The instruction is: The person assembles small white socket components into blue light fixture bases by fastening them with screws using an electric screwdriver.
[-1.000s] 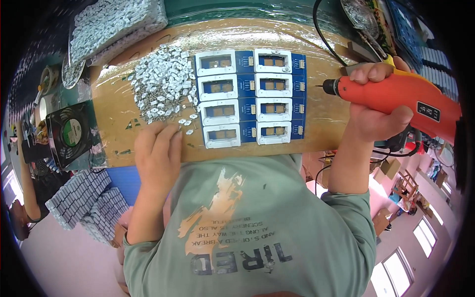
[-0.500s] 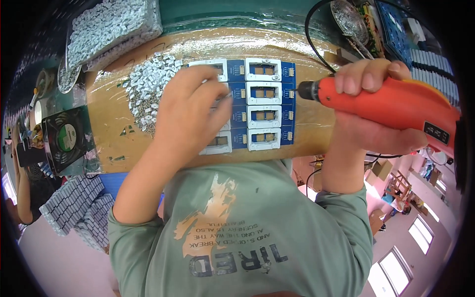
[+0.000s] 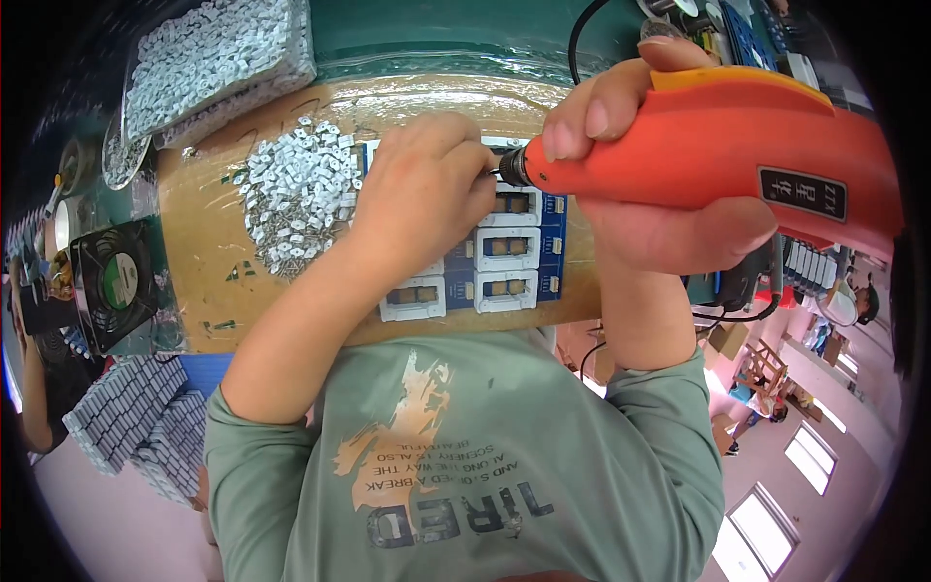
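My right hand (image 3: 635, 233) is wrapped round a red electric screwdriver (image 3: 708, 155), held nearly level with its bit pointing left. The bit reaches the fingertips of my left hand (image 3: 422, 194), which are pinched together over the upper part of a panel of blue circuit boards (image 3: 551, 247). Whatever those fingers hold is hidden. White rectangular frames (image 3: 507, 299) sit on the boards in two columns; my left hand covers several of them. Left of the panel lies a heap of small white plastic pieces (image 3: 301, 179), with loose screws mixed in along its lower right side.
A clear container heaped with white pieces (image 3: 218, 68) stands at the far left. Beside the work board (image 3: 204, 281) is a black fan (image 3: 118, 281). Stacked grey-white parts (image 3: 126, 403) are at the lower left. A black cable (image 3: 576, 44) hangs behind the screwdriver.
The screwdriver has moved left, from the panel's right side to my left fingertips. My left hand has shifted right and its fingers have come together. The panel sits slightly lower in view.
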Demonstrator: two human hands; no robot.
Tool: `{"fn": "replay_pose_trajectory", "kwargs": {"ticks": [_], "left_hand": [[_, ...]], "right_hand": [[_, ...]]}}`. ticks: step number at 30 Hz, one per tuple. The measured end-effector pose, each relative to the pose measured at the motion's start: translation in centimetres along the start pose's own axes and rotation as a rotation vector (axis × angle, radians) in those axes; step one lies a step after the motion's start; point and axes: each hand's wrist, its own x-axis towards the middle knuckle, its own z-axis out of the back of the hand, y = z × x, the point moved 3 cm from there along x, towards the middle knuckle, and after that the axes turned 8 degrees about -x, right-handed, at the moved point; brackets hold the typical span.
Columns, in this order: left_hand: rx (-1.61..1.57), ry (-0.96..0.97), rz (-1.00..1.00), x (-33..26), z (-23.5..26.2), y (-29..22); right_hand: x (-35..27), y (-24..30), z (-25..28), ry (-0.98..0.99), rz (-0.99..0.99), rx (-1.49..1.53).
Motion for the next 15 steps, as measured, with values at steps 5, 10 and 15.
{"fn": "replay_pose_trajectory", "kwargs": {"ticks": [5,10,15], "left_hand": [[0.000,0.006,0.023,0.1,-0.3,0.0],[0.003,-0.006,0.038,0.0,0.0,0.0],[0.003,-0.032,0.033,-0.2,-0.2,0.1]], "right_hand": [[0.3,0.0,-0.4,-0.010,-0.047,-0.011],[0.3,1.2,-2.0,-0.069,-0.287,-0.454],[0.1,0.7,-2.5,-0.068,-0.253,-0.446]]}}
